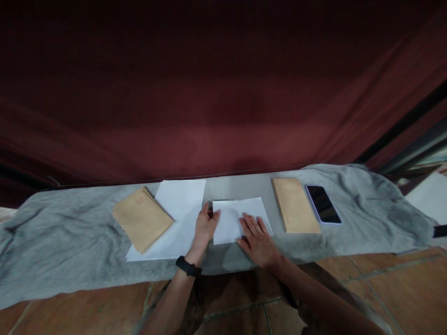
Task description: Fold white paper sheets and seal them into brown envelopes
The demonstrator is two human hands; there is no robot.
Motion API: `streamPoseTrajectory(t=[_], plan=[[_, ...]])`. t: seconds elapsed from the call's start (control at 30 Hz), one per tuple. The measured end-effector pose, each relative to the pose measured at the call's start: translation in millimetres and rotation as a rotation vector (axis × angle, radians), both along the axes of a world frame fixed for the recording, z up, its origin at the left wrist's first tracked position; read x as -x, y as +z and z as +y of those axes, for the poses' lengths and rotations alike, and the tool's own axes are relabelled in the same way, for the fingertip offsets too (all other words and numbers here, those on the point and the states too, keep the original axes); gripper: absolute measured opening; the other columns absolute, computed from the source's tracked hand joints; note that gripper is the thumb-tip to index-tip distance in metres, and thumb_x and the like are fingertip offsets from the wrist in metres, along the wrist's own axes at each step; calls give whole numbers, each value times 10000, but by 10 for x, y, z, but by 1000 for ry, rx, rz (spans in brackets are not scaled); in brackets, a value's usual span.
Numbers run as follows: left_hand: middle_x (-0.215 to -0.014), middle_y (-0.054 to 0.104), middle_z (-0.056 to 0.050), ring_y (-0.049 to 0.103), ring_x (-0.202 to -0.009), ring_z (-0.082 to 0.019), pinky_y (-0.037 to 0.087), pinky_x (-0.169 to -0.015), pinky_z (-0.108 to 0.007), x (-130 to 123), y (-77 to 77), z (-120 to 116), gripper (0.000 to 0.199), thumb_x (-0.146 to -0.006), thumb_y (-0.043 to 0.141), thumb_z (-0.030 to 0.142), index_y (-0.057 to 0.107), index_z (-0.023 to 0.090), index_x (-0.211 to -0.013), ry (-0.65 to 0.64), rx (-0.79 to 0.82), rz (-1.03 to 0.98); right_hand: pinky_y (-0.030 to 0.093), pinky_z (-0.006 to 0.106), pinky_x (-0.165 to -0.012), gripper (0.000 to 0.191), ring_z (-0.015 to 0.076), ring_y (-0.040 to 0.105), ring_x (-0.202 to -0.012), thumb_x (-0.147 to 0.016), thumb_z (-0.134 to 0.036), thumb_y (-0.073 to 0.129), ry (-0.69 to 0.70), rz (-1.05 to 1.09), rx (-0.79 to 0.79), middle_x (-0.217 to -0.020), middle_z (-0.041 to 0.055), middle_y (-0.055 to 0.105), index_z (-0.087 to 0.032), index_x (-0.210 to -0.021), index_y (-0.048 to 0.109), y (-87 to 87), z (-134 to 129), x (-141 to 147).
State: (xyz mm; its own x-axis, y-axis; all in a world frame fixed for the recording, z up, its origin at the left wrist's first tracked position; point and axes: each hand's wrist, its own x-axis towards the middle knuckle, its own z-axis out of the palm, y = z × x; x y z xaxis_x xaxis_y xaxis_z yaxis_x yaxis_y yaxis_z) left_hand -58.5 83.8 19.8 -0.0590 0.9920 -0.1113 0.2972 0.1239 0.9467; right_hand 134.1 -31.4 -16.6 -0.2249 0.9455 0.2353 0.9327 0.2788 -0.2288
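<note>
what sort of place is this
Probably a makeshift paper-handling spot, perhaps in a home or small shop: a rumpled grey cloth serves as the work surface, with white paper and brown envelopes on it, above brown floor tiles.

The middle sheet (226, 221) is plain white, the left envelope stack (143, 221) tan with reddish print. The cloth (77, 232) is mottled grey, the backdrop (223, 116) dark red, the phone (323, 204) black edged in lilac.
</note>
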Motion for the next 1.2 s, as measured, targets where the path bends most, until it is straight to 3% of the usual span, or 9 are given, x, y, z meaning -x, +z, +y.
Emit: streamPoseTrajectory(t=[0.27, 0.43, 0.57, 0.73, 0.93, 1.07, 1.13, 1.2], plan=[[-528, 569, 32, 508, -497, -138, 343, -460, -226, 36, -72, -58, 163, -606, 704, 336, 610, 203, -609, -28, 115, -87, 236, 551, -1242, 699, 304, 352, -1482, -1009, -473, 452, 48, 22, 18, -1607, 186, 354, -80, -1568, 304, 82, 12, 63], [-515, 544, 54, 467, -449, -99, 330, -433, -209, 42, 93, -152, 251, -549, 741, 369, 588, 190, -637, 89, 173, -293, 202, 565, -1254, 745, 308, 307, -1504, -992, -446, 485, 106, 12, -27, -1633, 158, 306, -100, -1599, 224, 178, 50, 69], [-574, 593, 50, 514, -472, -93, 377, -453, -204, 20, 209, -194, 295, -512, 774, 322, 598, 183, -703, 144, 229, -469, 215, 544, -1255, 615, 271, 344, -1490, -1012, -259, 413, 106, -8, -47, -1618, 129, 352, -141, -1595, 259, 209, 112, 27], [-897, 743, -41, 697, -737, -169, 568, -682, -300, 24, 227, -257, 343, -566, 795, 257, 654, 194, -872, 77, 281, -608, 257, 533, -1238, 605, 272, 428, -1442, -958, -101, 408, 34, -16, -47, -1582, 99, 429, -221, -1551, 389, 234, 245, -111], [-818, 737, -40, 727, -793, -214, 603, -781, -375, 24, 184, -393, 324, -552, 846, 236, 604, 185, -762, -1, 452, -695, 395, 491, -1170, 658, 254, 489, -1392, -861, -40, 450, 17, 88, -29, -1544, 87, 488, -216, -1494, 475, 211, 337, -192], [-939, 759, -103, 736, -898, -261, 592, -836, -407, 74, 316, -439, 337, -635, 867, 360, 650, 179, -820, -243, 526, -770, 508, 392, -1070, 612, 222, 624, -1240, -859, -18, 422, 15, 168, 70, -1407, 59, 629, -231, -1412, 574, 245, 339, -235], [-954, 754, -118, 730, -904, -249, 581, -793, -357, 123, 366, -427, 352, -704, 831, 437, 662, 174, -866, -320, 483, -746, 541, 357, -1023, 563, 207, 663, -1180, -901, -51, 408, 22, 239, 115, -1339, 35, 678, -260, -1387, 598, 281, 339, -273], [-887, 732, -80, 710, -831, -202, 554, -723, -297, 169, 352, -399, 334, -744, 795, 450, 654, 177, -876, -265, 340, -646, 564, 339, -980, 508, 205, 681, -1156, -948, -109, 398, 26, 311, 143, -1324, 14, 688, -296, -1370, 611, 303, 337, -317]])
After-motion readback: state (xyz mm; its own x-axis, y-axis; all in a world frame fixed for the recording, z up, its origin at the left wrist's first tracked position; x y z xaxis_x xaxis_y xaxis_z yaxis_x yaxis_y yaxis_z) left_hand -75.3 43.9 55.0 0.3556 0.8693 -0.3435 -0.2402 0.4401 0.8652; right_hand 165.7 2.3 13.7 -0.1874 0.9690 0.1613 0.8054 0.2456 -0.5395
